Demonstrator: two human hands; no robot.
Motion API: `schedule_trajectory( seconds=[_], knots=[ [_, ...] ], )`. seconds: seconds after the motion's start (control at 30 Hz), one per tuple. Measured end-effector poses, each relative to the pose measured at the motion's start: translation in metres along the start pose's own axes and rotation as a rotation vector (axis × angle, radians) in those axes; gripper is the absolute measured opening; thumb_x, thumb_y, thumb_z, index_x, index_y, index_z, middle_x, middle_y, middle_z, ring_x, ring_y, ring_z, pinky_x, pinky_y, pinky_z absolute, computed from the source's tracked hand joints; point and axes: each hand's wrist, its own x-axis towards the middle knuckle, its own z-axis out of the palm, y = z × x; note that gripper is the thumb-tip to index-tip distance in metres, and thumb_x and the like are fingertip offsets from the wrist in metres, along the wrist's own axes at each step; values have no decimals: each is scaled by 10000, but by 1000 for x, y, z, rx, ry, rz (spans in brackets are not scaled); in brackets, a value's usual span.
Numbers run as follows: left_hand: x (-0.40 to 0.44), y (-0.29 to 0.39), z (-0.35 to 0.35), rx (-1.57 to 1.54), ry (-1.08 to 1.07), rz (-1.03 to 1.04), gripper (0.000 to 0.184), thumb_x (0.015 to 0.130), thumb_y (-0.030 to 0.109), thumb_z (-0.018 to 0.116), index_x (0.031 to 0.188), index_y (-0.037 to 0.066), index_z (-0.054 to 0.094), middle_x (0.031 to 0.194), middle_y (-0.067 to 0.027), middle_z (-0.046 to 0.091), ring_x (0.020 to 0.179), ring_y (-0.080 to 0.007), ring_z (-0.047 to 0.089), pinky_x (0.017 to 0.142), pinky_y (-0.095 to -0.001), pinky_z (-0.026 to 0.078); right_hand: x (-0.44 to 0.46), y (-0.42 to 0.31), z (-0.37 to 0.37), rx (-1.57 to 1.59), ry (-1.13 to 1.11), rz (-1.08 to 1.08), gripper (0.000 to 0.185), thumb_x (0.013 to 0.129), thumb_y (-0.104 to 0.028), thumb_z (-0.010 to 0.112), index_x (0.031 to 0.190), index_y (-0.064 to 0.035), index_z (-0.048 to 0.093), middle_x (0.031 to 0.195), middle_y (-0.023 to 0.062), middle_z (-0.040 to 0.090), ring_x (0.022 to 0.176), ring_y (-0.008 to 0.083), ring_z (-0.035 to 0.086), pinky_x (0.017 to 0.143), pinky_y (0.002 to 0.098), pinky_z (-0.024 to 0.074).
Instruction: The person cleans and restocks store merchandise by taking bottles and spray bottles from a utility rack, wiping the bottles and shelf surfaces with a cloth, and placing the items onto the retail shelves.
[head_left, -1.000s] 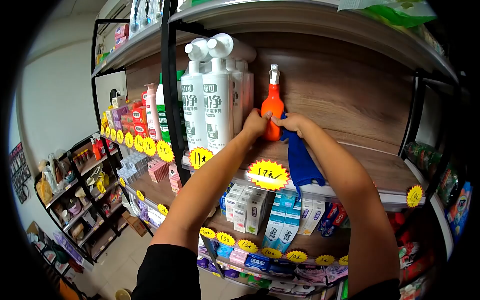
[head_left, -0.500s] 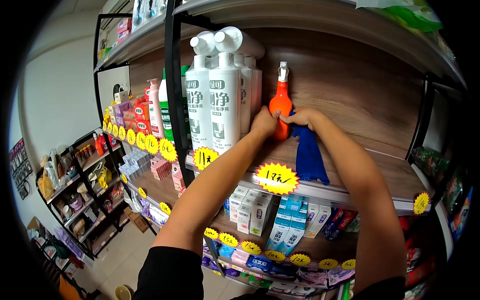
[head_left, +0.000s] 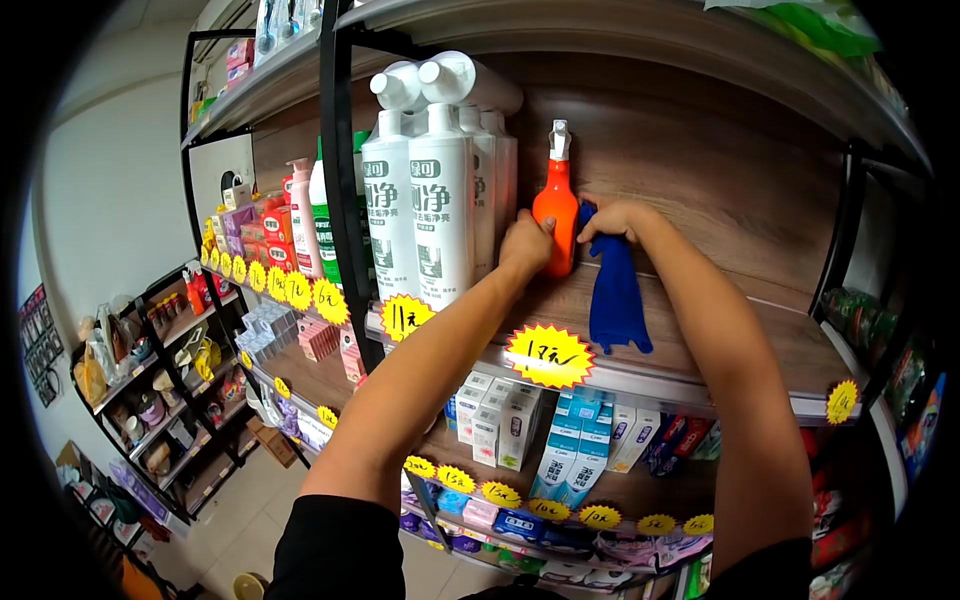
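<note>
The left hand (head_left: 527, 246) has its fingers round the orange bottle (head_left: 557, 212), upright on the shelf (head_left: 730, 335), right of the white bottles (head_left: 440, 215); the right hand (head_left: 614, 219) pinches the blue cloth (head_left: 616, 300) just beside it

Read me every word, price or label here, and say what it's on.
"可" and "净": front white bottle
"11元": yellow price tag below it
"6元": large tag left of black post
"1", unclear digit, "元": centre tag
Too small or blurred for certainty: other tags, cartons, the bottle's fine print
Orange spray bottle: no readable text
</note>
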Motion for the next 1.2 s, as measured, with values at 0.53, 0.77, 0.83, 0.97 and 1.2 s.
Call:
schedule_trajectory(
  seconds=[0.53,0.77,0.83,0.97,1.2],
  knots=[
    [3,-4,6,10,-72,68,658,831,232,782,1295,-37,400,1190,-307,640,1175,-429,604,967,-464,506,-11,-2,-24,-159,-38,-53,814,779,59,730,1485,-195,412,1495,146,412,1210,265,541,879,409,563],
    [-17,8,1,292,174,161,541,775,67,762,1221,-22,471,1211,-289,574,1079,-455,631,898,-484,543,-26,-9,-33,-62,-143,-20,815,783,42,749,1488,-196,416,1452,132,474,1194,265,558,893,409,565],
    [-18,8,-3,371,167,184,495,748,4,741,1173,-9,487,1214,-270,536,1035,-458,641,871,-484,558,-24,-9,-37,-43,-176,-25,792,797,-5,775,1487,-158,418,1441,140,498,1187,262,564,904,414,559],
    [-2,-5,3,275,131,121,476,780,34,715,1189,-34,482,1204,-297,584,1064,-454,642,894,-487,554,-7,2,-26,-50,-67,-107,744,810,-103,807,1460,-87,445,1439,150,512,1157,261,582,913,406,543],
    [0,2,1,205,-15,-22,578,789,128,716,1277,-44,460,1288,-306,564,1175,-436,599,993,-467,507,34,8,3,-164,0,-126,424,819,-277,820,1158,-48,710,1082,116,724,947,223,660,884,372,513]
  ],
)
